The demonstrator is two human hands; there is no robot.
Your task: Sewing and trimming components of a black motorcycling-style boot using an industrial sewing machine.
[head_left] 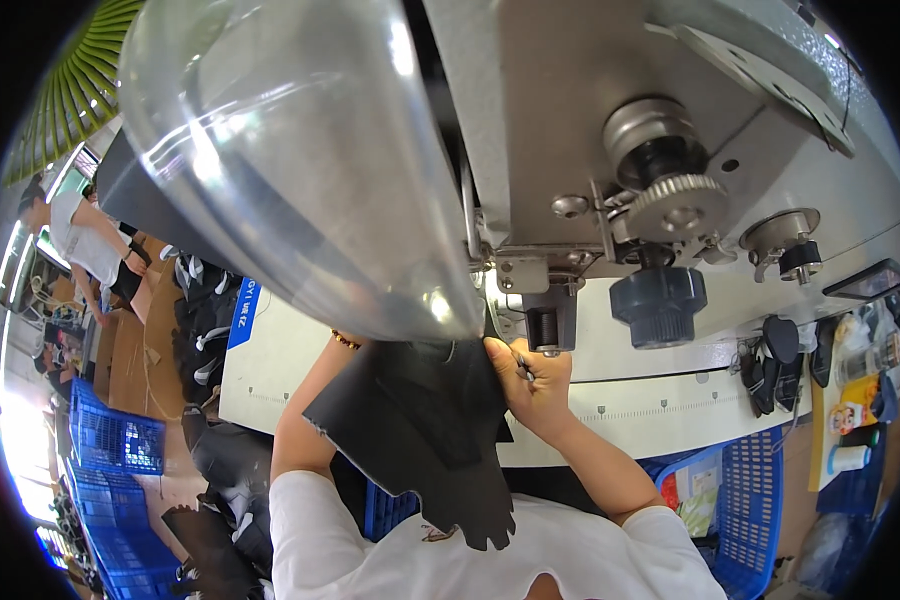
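Observation:
A black piece of sheet material with a notched lower edge, shaped like a shoe upper, hangs over the front of a sewing machine. My right hand is closed at its right edge, thumb on the material just below the needle area. A small dark metal tool shows between the fingers of that hand; its kind is unclear. My left forearm, with a beaded bracelet at the wrist, reaches behind the material. The left hand itself is hidden by the material and a clear plastic shield.
The white machine table carries a ruler strip along its front. Black shoe parts are heaped at the left. Blue plastic baskets stand right and left. A green fan is at upper left, and another person stands beyond.

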